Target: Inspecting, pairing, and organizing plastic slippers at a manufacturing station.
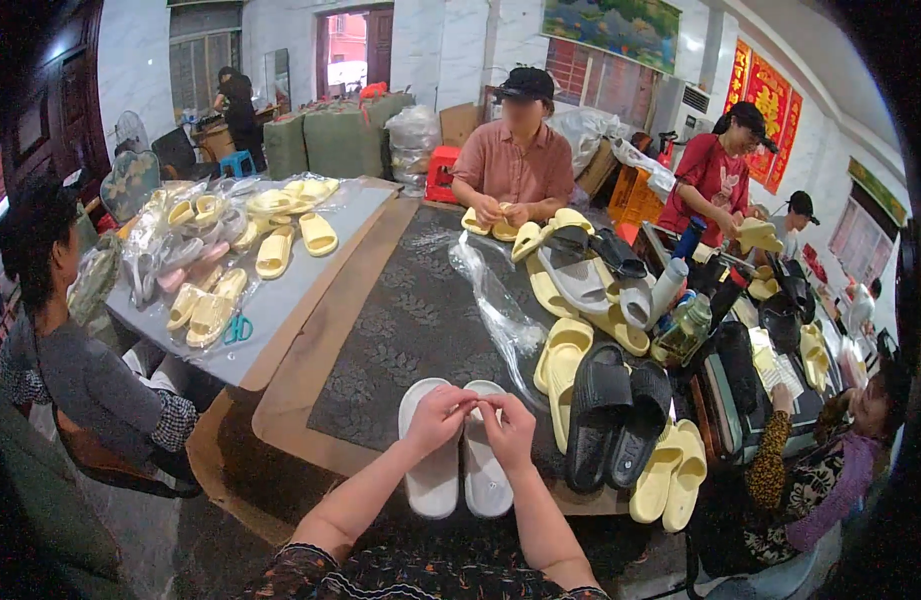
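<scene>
At the near edge of a work table spread with a dark, leaf-patterned mat [380,360], our two hands meet above a pair of pale grey slides [432,490]. Our left hand [437,420] comes in from between 7 and 8 o'clock over the left shoe, our right hand [508,432] from 5 o'clock over the right one, so each shoe has its own hand nearest and neither side is favoured. The slides lie side by side below the hands, long axes running close to 12 and 6 o'clock, their far ends showing beyond our knuckles. Both hands are drawn in, fingers bent, thumbs and forefingers nearly tip to tip; whether they pinch something small, we cannot tell. Reckoned from our hands, black slides [598,410] lie near 3 o'clock, a yellow pair [657,478] near 4, and a clear plastic bag [490,310] toward 12. Past the bag, a co-worker [520,165] in a pink shirt handles yellow slides. Teal scissors [238,330] rest on a neighbouring grey table [280,310] between 9 and 10.
</scene>
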Action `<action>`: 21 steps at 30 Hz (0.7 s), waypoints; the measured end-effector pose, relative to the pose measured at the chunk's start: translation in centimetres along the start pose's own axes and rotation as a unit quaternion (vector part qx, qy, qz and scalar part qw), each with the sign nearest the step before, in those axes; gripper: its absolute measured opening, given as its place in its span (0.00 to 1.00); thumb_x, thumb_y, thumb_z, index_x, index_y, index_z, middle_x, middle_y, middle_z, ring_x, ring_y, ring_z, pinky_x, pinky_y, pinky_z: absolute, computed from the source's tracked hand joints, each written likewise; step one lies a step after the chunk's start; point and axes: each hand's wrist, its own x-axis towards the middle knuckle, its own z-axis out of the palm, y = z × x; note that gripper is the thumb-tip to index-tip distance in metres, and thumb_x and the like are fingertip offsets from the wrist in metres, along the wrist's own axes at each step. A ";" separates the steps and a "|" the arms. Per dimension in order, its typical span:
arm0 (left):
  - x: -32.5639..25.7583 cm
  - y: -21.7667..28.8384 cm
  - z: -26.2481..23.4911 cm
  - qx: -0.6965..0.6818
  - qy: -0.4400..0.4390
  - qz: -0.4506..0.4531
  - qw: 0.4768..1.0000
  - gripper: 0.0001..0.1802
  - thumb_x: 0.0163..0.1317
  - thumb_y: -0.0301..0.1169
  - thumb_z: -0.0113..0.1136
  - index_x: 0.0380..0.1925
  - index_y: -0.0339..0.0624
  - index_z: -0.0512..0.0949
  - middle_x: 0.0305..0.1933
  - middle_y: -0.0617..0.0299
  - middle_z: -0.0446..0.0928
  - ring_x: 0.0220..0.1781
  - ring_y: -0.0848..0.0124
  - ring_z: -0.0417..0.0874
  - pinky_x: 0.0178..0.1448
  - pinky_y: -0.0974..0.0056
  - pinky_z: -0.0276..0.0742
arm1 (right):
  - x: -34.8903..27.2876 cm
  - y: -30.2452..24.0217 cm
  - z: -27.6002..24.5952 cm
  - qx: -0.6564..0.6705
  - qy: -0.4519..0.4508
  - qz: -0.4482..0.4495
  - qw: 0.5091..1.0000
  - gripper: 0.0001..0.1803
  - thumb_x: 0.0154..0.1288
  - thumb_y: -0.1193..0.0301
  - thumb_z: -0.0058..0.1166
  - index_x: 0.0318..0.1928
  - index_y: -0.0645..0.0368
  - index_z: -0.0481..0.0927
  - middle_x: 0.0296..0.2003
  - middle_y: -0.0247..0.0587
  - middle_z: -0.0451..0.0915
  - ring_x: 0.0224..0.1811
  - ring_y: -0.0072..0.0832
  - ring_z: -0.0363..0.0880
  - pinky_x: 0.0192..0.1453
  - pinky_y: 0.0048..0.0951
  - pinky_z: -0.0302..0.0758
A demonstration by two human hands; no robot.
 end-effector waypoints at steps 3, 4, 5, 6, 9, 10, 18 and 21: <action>-1.4 -0.9 0.9 -0.013 0.066 -0.030 0.997 0.07 0.56 0.28 0.63 0.33 0.37 0.82 0.31 0.56 0.80 0.31 0.64 0.79 0.36 0.64 0.74 | -1.5 2.1 1.1 0.157 0.034 0.155 0.975 0.04 0.63 0.75 0.58 0.36 0.64 0.80 0.28 0.24 0.75 0.28 0.10 0.67 0.31 0.14 0.64; -1.5 -1.4 0.9 -0.015 0.063 -0.034 0.997 0.07 0.56 0.28 0.63 0.33 0.37 0.82 0.31 0.56 0.80 0.31 0.64 0.79 0.36 0.64 0.74 | -1.5 2.7 1.0 0.155 0.036 0.160 0.974 0.04 0.63 0.75 0.58 0.36 0.64 0.80 0.28 0.24 0.75 0.28 0.10 0.67 0.31 0.14 0.64; -1.5 -2.0 0.9 -0.008 0.077 -0.074 0.994 0.07 0.56 0.28 0.63 0.34 0.37 0.82 0.30 0.56 0.79 0.31 0.65 0.79 0.37 0.64 0.74 | -1.3 3.7 0.9 0.147 0.044 0.157 0.976 0.05 0.63 0.75 0.58 0.36 0.63 0.80 0.27 0.25 0.76 0.27 0.10 0.69 0.30 0.14 0.65; -2.0 -2.1 1.0 0.000 0.090 -0.121 0.989 0.07 0.56 0.28 0.64 0.34 0.37 0.82 0.29 0.57 0.79 0.30 0.66 0.78 0.37 0.65 0.74 | -1.7 3.9 0.7 0.138 0.050 0.160 0.976 0.05 0.63 0.74 0.59 0.37 0.63 0.81 0.27 0.26 0.77 0.26 0.11 0.70 0.29 0.15 0.67; -1.1 -1.6 0.8 -0.035 0.090 -0.113 0.989 0.07 0.56 0.29 0.65 0.33 0.38 0.82 0.29 0.59 0.78 0.30 0.70 0.77 0.36 0.66 0.73 | -1.3 3.9 0.9 0.160 0.030 0.147 0.976 0.05 0.62 0.74 0.59 0.38 0.63 0.81 0.28 0.27 0.78 0.27 0.11 0.70 0.31 0.15 0.67; -1.0 -1.6 0.7 -0.040 0.074 -0.113 0.990 0.07 0.56 0.29 0.65 0.33 0.37 0.81 0.29 0.59 0.78 0.30 0.70 0.77 0.36 0.66 0.73 | -1.3 4.1 0.9 0.146 0.014 0.117 0.982 0.06 0.63 0.74 0.59 0.38 0.63 0.81 0.28 0.27 0.78 0.28 0.11 0.70 0.31 0.15 0.67; -1.4 -1.5 0.8 -0.014 0.070 -0.078 0.994 0.07 0.55 0.28 0.64 0.32 0.36 0.80 0.26 0.59 0.76 0.28 0.69 0.75 0.33 0.66 0.70 | -1.7 3.9 0.8 0.233 0.074 0.175 0.954 0.03 0.62 0.76 0.58 0.35 0.63 0.81 0.30 0.27 0.78 0.29 0.11 0.71 0.33 0.15 0.69; -1.5 -1.4 0.8 -0.007 0.069 -0.067 0.995 0.07 0.55 0.28 0.64 0.31 0.36 0.80 0.25 0.59 0.74 0.27 0.70 0.74 0.32 0.66 0.70 | -1.7 3.1 0.4 0.072 -0.055 0.115 0.989 0.03 0.63 0.76 0.57 0.36 0.63 0.80 0.29 0.27 0.78 0.29 0.11 0.71 0.34 0.15 0.68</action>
